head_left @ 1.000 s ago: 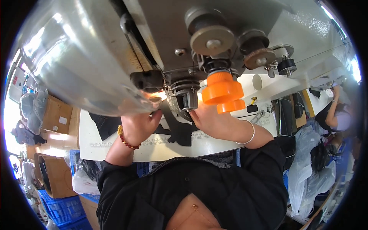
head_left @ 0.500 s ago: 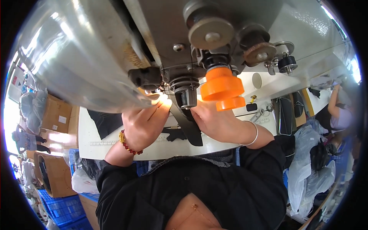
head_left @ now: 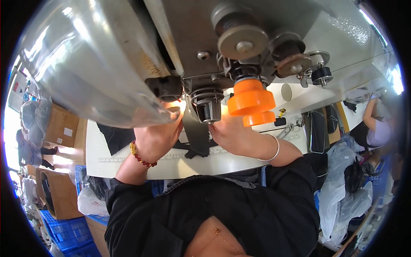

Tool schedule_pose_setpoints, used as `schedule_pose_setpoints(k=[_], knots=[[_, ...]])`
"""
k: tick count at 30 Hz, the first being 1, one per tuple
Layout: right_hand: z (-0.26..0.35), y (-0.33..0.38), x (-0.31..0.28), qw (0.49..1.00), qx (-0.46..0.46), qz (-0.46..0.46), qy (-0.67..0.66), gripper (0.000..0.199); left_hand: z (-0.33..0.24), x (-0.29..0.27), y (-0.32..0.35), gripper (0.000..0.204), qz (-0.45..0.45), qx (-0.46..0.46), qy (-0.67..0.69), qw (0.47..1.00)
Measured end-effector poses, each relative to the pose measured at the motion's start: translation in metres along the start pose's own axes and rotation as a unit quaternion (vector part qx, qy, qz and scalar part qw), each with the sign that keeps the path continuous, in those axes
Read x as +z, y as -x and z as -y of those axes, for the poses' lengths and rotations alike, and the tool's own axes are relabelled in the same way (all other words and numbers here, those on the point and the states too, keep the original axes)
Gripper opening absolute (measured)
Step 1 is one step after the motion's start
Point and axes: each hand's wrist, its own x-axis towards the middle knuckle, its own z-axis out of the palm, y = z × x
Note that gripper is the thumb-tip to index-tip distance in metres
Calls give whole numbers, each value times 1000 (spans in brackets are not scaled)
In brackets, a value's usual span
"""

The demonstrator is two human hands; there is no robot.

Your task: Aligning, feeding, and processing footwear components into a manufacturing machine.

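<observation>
Take the dark fabric strip [head_left: 197, 128] as the dial centre: it lies lengthwise between the hands on the white table [head_left: 184, 168], its far end running under the metal machine head [head_left: 188, 47] at 12 o'clock. The left hand [head_left: 156, 139] is positioned at 9 o'clock, the right hand [head_left: 233, 135] at 3 o'clock; this flanking placement probably holds the strip aligned and limits sideways drift. The left fingers lie close together along the strip's edge, but the clear cover [head_left: 94, 64] at 10 o'clock obscures their tips; whether they pinch or press cannot be determined. The right thumb is just beside the opposite edge; the right fingers are concealed behind the orange knobs [head_left: 250, 103] at 2 o'clock, so their state cannot be told. Both wrists are low, likely to clear the overhanging parts. A printed ruler scale [head_left: 124, 159] crosses the table at 8 o'clock, presumably within reach for measuring. A black cloth piece [head_left: 115, 139] lies beyond the left hand, at 9 o'clock.
</observation>
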Motion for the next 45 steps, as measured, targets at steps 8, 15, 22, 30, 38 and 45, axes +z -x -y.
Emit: schedule_pose_setpoints(k=[8,15,22,30,38,45], knots=[[6,-12,-33,993,-76,-44,75,29,11,1,3,29,-75,-2,57,996],[-7,-11,-33,974,-194,-40,108,24,-3,-7,1,34,7,-9,75,997],[-11,-14,-36,968,-219,-35,119,28,-5,-1,6,27,-23,18,42,999],[-11,-12,-14,970,-195,-96,106,29,4,12,19,26,-14,-13,10,1000],[-15,-6,7,985,-122,-119,15,34,2,10,17,28,-11,-5,7,1000],[-27,-6,-7,981,-143,-98,90,29,0,2,17,32,14,-2,17,1000]])
